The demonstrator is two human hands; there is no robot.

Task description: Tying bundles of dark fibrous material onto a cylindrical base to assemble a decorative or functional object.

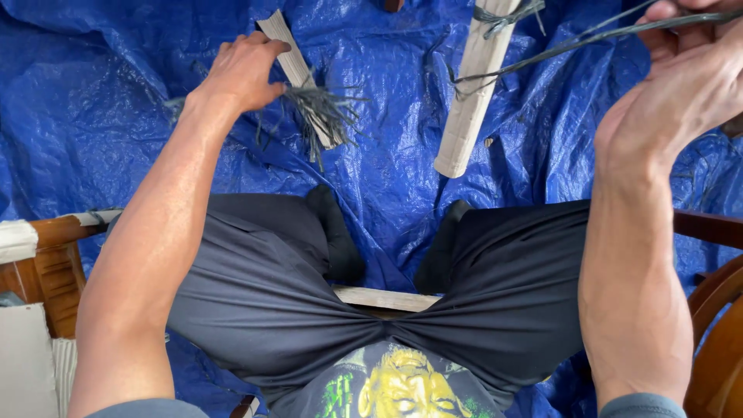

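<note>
Grip, right hand: Your right hand (681,85) is raised at the upper right, fingers closed around a thin grey strand (573,42) that runs from your fingers leftward and down towards a pale wooden stick (474,85).

Grip, left hand: Your left hand (244,71) reaches forward at the upper left. Thumb and fingers are curled but not closed. The fingertips touch a flat wooden slat (288,53), and nothing is lifted.

Strand: It looks taut along most of its length and ends in a loose curl near the stick. A small knot of the same grey material is wound around the top of the stick.

Bundle: A frayed bunch of grey strands (321,114) is wrapped around the slat, just beside your left hand, with loose ends fanning out over the sheet.

Ground: Everything lies on a crinkled blue plastic sheet (85,101) spread in front of you.

You: You are seated with knees apart in dark trousers (263,286). Two dark-socked feet (337,232) rest on the sheet. Another light wooden slat (385,298) shows between your legs.

Sides: Brown wooden chair parts (54,255) stand at both edges of the view.

Doing it well: Judging by the pose, keep an even pull on the strand in your right hand so it does not slacken or snag on the stick. Press the slat flat with your left fingertips before drawing a single strand from the bunch, so the rest stays wound.
</note>
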